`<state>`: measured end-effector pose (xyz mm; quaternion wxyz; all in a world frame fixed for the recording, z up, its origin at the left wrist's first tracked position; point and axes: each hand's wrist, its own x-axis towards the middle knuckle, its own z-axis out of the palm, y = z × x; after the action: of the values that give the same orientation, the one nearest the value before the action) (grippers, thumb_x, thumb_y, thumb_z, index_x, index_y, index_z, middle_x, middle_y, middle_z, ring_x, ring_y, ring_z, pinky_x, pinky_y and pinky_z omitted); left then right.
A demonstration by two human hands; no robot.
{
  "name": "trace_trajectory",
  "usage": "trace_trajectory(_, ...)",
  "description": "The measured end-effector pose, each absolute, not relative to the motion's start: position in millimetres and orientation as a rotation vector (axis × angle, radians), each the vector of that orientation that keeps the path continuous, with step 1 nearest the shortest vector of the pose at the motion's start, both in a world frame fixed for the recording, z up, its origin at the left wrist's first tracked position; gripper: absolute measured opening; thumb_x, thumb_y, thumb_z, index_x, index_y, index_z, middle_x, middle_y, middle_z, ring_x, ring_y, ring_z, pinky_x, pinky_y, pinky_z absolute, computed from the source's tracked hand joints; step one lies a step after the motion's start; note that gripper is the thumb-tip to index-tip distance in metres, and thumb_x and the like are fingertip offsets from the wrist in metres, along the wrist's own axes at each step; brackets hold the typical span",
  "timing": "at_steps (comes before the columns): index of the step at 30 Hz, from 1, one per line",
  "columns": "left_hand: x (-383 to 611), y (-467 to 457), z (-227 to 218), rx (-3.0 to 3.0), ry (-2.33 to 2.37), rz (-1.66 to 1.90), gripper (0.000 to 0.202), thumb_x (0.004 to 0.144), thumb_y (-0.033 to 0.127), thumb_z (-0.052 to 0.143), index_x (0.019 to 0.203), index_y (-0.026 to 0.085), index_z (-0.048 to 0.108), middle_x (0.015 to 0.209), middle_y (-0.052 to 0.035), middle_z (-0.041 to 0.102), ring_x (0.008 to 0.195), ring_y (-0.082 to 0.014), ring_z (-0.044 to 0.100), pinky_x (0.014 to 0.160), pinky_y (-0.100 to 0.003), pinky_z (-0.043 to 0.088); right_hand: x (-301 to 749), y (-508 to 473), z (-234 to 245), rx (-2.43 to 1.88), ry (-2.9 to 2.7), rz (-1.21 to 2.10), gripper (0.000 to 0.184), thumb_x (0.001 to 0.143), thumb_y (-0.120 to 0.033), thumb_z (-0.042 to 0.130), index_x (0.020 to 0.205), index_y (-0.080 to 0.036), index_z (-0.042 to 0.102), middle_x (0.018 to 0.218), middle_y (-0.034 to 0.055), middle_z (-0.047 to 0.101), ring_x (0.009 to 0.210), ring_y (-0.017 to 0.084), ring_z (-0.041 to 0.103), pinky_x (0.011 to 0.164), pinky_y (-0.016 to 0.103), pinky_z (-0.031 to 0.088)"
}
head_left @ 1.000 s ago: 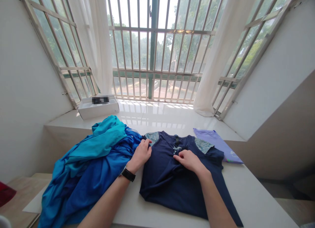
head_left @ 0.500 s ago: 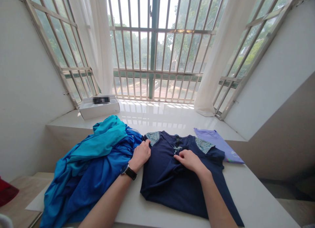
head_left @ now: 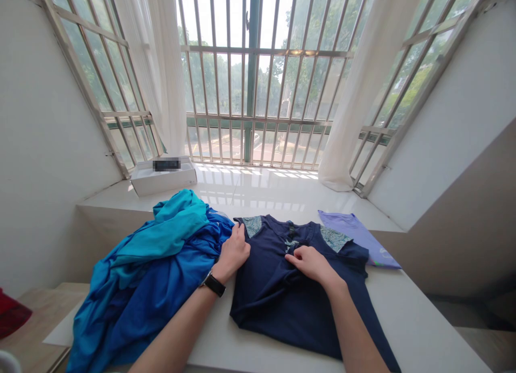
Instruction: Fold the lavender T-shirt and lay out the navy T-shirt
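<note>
A navy shirt (head_left: 282,303) with patterned teal shoulder patches lies flat on the white table (head_left: 411,330). My left hand (head_left: 234,252), with a black watch on the wrist, rests on the shirt's left shoulder edge, fingers curled and gripping the fabric. My right hand (head_left: 310,263) lies on the middle of the shirt just below the collar, its fingers pinched on the cloth.
A heap of blue and turquoise cloth (head_left: 149,271) covers the table's left part. A folded lilac garment (head_left: 358,236) lies at the right. A white box (head_left: 163,175) sits on the window sill before barred windows and white curtains.
My left hand has slid slightly along the shirt's left shoulder. The right hand stays in place on the shirt's middle.
</note>
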<state>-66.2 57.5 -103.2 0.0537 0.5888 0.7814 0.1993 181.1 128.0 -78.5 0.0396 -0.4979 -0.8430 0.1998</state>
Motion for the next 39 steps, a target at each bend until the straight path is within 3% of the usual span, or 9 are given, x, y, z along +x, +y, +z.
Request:
trace_trajectory(11, -60, 55, -98, 1.832, 2.257, 0.726, 0.076, 0.078, 0.007, 0.048, 0.151, 0.009, 0.028, 0.157, -0.0207, 0.027, 0.132, -0.0292, 0.049, 0.105, -0.031, 0.043, 182, 128, -81, -1.497, -2.588, 0.616, 0.042, 0.090, -0.048, 0.051, 0.061, -0.020, 0.063, 0.067, 0.0042, 0.066, 0.062, 0.016, 0.058, 0.057, 0.025, 0.031)
trace_trajectory(20, -54, 59, -104, 2.019, 2.222, 0.680, 0.079, 0.076, 0.001, 0.045, 0.151, 0.008, 0.025, 0.157, -0.0206, 0.025, 0.141, -0.0302, 0.036, 0.109, -0.036, 0.041, 179, 126, -79, -1.540, -2.591, 0.604, 0.040, 0.090, -0.047, 0.052, 0.062, -0.020, 0.062, 0.068, 0.0036, 0.066, 0.063, 0.015, 0.058, 0.057, 0.024, 0.031)
trace_trajectory(26, -52, 61, -111, 2.136, 1.990, 0.849, 0.083, 0.075, -0.003, 0.042, 0.152, 0.021, 0.026, 0.160, -0.0118, 0.021, 0.144, -0.0243, 0.031, 0.115, -0.038, 0.037, 178, 126, -77, -1.519, -2.602, 0.589, 0.041, 0.091, -0.047, 0.052, 0.063, -0.019, 0.064, 0.069, 0.0045, 0.068, 0.064, 0.016, 0.059, 0.056, 0.025, 0.031)
trace_trajectory(32, -48, 60, -112, 2.224, 1.711, 0.858, 0.058, 0.089, 0.010, 0.044, 0.146, 0.015, 0.036, 0.151, -0.0144, 0.040, 0.141, -0.0231, 0.036, 0.119, -0.042, 0.032, 178, 125, -76, -1.511, -2.602, 0.581, 0.041, 0.091, -0.047, 0.053, 0.064, -0.019, 0.066, 0.070, 0.0048, 0.069, 0.066, 0.017, 0.061, 0.058, 0.026, 0.032)
trace_trajectory(35, -48, 62, -112, 2.179, 1.644, 0.909, 0.043, 0.097, 0.019, 0.041, 0.139, 0.019, 0.044, 0.143, -0.0103, 0.050, 0.135, -0.0202, 0.044, 0.117, -0.040, 0.036, 178, 125, -76, -1.507, -2.607, 0.584, 0.041, 0.091, -0.047, 0.053, 0.065, -0.019, 0.067, 0.071, 0.0052, 0.069, 0.067, 0.017, 0.061, 0.058, 0.026, 0.032)
trace_trajectory(39, -52, 68, -114, 2.050, 1.656, 1.063, 0.033, 0.100, 0.017, 0.033, 0.127, 0.021, 0.052, 0.130, -0.0075, 0.058, 0.122, -0.0167, 0.056, 0.108, -0.034, 0.045, 178, 125, -75, -1.514, -2.608, 0.587, 0.041, 0.091, -0.047, 0.053, 0.065, -0.019, 0.067, 0.073, 0.0055, 0.069, 0.067, 0.017, 0.061, 0.058, 0.025, 0.032)
